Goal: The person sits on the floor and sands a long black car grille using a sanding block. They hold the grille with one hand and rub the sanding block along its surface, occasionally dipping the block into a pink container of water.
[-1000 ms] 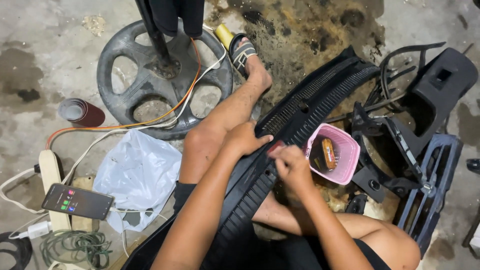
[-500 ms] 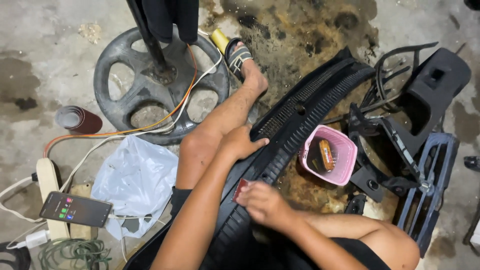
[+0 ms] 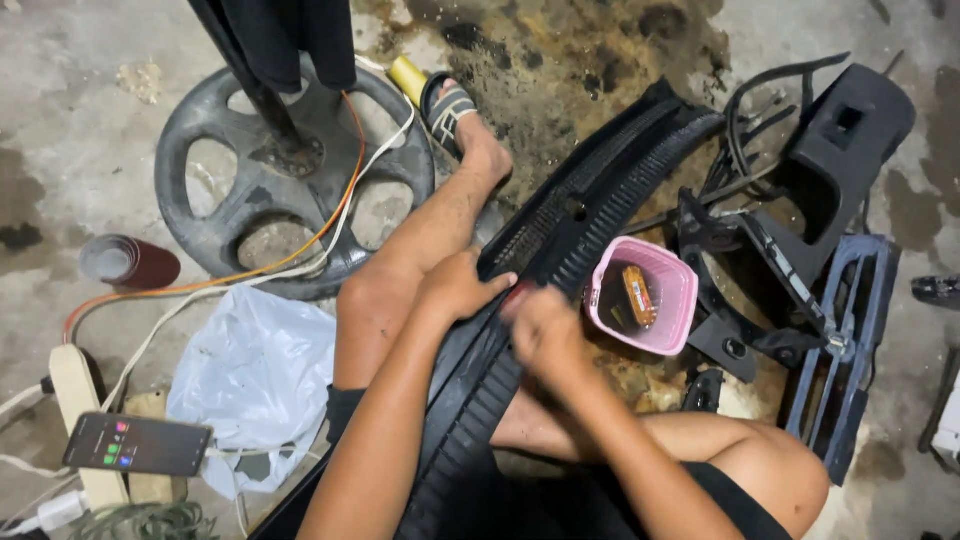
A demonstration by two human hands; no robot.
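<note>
Panel: a long black ribbed plastic panel [image 3: 560, 260] lies slantwise over the person's lap, running from the near lower edge up to the far right, across the floor [image 3: 60, 120].
Left hand: the left hand [image 3: 455, 285] rests on the panel's left edge at mid-length, fingers curled over the rim; its grip is clamped on the panel.
Right hand: the right hand [image 3: 540, 335] lies blurred on the ribbed face just right of the left hand; something small and red shows at its fingertips, and whether this grip is closed cannot be told.
Phone: a phone [image 3: 138, 445] with a lit screen lies near left, on a pale power strip [image 3: 75, 395].
Bag: a crumpled white plastic bag [image 3: 255, 375] lies left of the knee.
Basket: a small pink basket [image 3: 645, 295] stands just right of the panel, holding a small orange object.
Can: a dark red can [image 3: 130, 262] lies on its side at far left.
Wheel: a grey steering wheel [image 3: 215, 195] lies beyond, crossed by orange and white cables.
Parts: black trim parts [image 3: 830, 150] lie at far right.
</note>
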